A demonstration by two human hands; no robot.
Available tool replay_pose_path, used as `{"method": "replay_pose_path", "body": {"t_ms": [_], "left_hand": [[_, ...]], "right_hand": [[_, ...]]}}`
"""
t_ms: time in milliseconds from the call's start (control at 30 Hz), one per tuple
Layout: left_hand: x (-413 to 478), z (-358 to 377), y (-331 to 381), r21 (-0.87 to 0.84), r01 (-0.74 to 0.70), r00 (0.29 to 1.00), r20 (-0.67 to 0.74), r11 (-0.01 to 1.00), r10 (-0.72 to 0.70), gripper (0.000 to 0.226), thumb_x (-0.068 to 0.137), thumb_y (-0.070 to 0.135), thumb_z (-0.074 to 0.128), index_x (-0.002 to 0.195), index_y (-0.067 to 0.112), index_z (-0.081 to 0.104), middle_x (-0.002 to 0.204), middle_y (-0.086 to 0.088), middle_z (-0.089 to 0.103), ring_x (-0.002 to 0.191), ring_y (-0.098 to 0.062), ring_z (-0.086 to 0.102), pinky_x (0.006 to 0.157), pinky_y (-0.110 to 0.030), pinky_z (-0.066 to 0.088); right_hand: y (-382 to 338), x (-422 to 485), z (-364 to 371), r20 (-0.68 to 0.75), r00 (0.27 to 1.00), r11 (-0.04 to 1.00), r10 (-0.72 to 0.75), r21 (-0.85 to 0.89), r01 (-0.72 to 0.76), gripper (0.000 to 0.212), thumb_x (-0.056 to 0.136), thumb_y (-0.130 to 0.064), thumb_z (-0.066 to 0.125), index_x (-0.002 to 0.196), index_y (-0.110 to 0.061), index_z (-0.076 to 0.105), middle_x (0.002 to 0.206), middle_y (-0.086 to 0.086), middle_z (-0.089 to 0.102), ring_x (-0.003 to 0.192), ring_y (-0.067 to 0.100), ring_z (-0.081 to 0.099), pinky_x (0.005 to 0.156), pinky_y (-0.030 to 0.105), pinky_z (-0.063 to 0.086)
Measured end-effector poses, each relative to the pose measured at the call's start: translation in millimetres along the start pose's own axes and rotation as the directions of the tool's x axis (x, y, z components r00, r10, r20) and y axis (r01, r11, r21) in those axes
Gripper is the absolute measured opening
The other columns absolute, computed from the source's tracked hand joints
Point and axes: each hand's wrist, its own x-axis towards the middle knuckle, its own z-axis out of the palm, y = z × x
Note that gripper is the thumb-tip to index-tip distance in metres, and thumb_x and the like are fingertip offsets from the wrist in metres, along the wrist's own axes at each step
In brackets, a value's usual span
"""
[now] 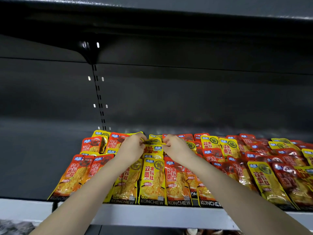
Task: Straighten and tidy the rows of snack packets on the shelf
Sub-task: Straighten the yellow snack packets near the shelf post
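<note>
Rows of yellow and orange-red snack packets [153, 180] lie overlapping on a dark shelf [30, 167], their tops pointing to the back. My left hand [132, 148] and my right hand [176, 148] reach over the front rows and pinch the top edge of one yellow packet [154, 148] in the middle rows, one hand at each corner. That packet is partly hidden by both hands. The packets at the right [264, 177] lie more crooked and overlap unevenly.
The shelf's pale front rail [152, 216] runs across the bottom. The left part of the shelf holds no packets. A slotted upright [100, 99] stands in the dark back panel. An upper shelf [152, 22] hangs overhead.
</note>
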Motion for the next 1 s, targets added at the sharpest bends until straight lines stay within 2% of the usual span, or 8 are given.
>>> {"method": "replay_pose_path", "body": {"t_ms": [100,200,333,433,533,667,800,1000], "left_hand": [[5.2,2.9,0.8,0.018,0.01,0.999,0.043,1.0,-0.011,0.027,0.092,0.005,0.05,0.116,0.012,0.061,0.111,-0.01,0.067,0.107,-0.025,0.061,0.09,-0.034,0.049],[7.2,6.6,1.9,0.008,-0.018,0.996,0.083,1.0,0.017,0.027,0.093,0.005,0.048,0.114,0.012,0.063,0.106,-0.009,0.069,0.101,-0.023,0.063,0.085,-0.031,0.05],[9.7,9.5,2.1,-0.02,-0.018,0.995,0.102,1.0,0.02,0.027,0.094,0.006,0.046,0.113,0.014,0.062,0.108,-0.009,0.067,0.097,-0.022,0.064,0.081,-0.031,0.051],[12.8,9.1,3.6,-0.026,0.0,0.997,0.071,1.0,0.002,0.027,0.095,0.008,0.045,0.116,0.013,0.061,0.111,-0.009,0.067,0.1,-0.023,0.062,0.077,-0.025,0.046],[16.2,8.4,7.6,-0.035,0.031,0.997,0.076,0.999,-0.029,0.027,0.097,0.01,0.043,0.117,0.013,0.06,0.111,-0.009,0.065,0.096,-0.024,0.062,0.073,-0.025,0.045],[22.4,9.4,10.2,-0.037,0.049,0.996,0.08,0.998,-0.045,0.03,0.097,0.009,0.04,0.118,0.012,0.061,0.117,-0.01,0.063,0.102,-0.025,0.06,0.075,-0.022,0.041],[25.6,12.0,9.1,-0.038,0.066,0.997,0.032,0.997,-0.065,0.03,0.096,0.005,0.04,0.113,0.011,0.064,0.116,-0.011,0.064,0.105,-0.025,0.059,0.078,-0.022,0.041],[36.7,13.1,5.1,-0.018,0.091,0.995,0.046,0.996,-0.09,0.03,0.093,0.004,0.04,0.11,0.011,0.064,0.111,-0.013,0.065,0.1,-0.029,0.06,0.071,-0.024,0.04]], "right_hand": [[-3.7,5.0,1.4,0.035,0.999,0.999,0.005,0.039,-0.006,0.026,0.095,-0.019,0.054,0.114,-0.004,0.064,0.11,0.014,0.068,0.095,0.027,0.065,0.084,0.037,0.052],[-5.4,8.1,3.6,0.067,0.998,0.999,0.018,0.046,-0.021,0.023,0.092,-0.013,0.055,0.103,0.004,0.067,0.102,0.024,0.067,0.089,0.035,0.064,0.079,0.041,0.052],[-2.7,13.1,4.3,0.078,0.997,0.999,0.01,0.038,-0.013,0.024,0.092,-0.006,0.048,0.095,0.002,0.071,0.102,0.016,0.069,0.095,0.028,0.064,0.084,0.037,0.052],[-2.6,17.3,2.5,0.044,0.999,1.0,0.025,0.006,-0.026,0.027,0.093,-0.004,0.044,0.097,0.0,0.07,0.103,0.013,0.068,0.094,0.027,0.063,0.08,0.033,0.051],[-0.6,23.5,2.2,-0.011,0.999,0.999,0.043,-0.032,-0.044,0.025,0.093,-0.006,0.045,0.103,0.0,0.067,0.106,0.014,0.066,0.096,0.029,0.062,0.081,0.037,0.052],[2.8,31.8,6.2,0.035,0.998,0.996,0.052,-0.068,-0.05,0.026,0.09,-0.003,0.046,0.1,0.003,0.069,0.106,0.019,0.067,0.1,0.032,0.062,0.087,0.042,0.052],[4.0,38.5,6.4,0.047,0.998,0.999,0.046,-0.004,-0.046,0.028,0.09,0.001,0.048,0.103,-0.008,0.072,0.114,0.007,0.066,0.105,0.022,0.061,0.087,0.029,0.049],[7.5,47.7,7.7,0.031,0.998,0.997,0.048,0.06,-0.05,0.03,0.089,-0.001,0.048,0.096,-0.015,0.073,0.114,0.002,0.063,0.108,0.018,0.058,0.092,0.029,0.048]]}}
